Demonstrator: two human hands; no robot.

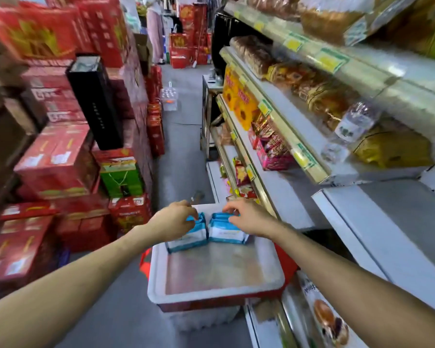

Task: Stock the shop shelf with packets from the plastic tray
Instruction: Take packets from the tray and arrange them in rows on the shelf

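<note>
Both hands (176,219) (249,217) grip packets (186,237) in tray (211,292); shelf (387,222) right.

A white tray (211,291) is seen standing in the aisle beside the shelf (377,237), over something red. Two blue-and-white packets (186,241) (227,233) are set side by side at its far end, touching each other; the rest of its floor is bare. On the grey floor (181,146) red cartons (58,162) are stacked at the left. On the shelf boards, bread bags (259,56), yellow boxes (239,101) and pink packs (274,149) are laid; the white board nearest the tray is bare.
</note>
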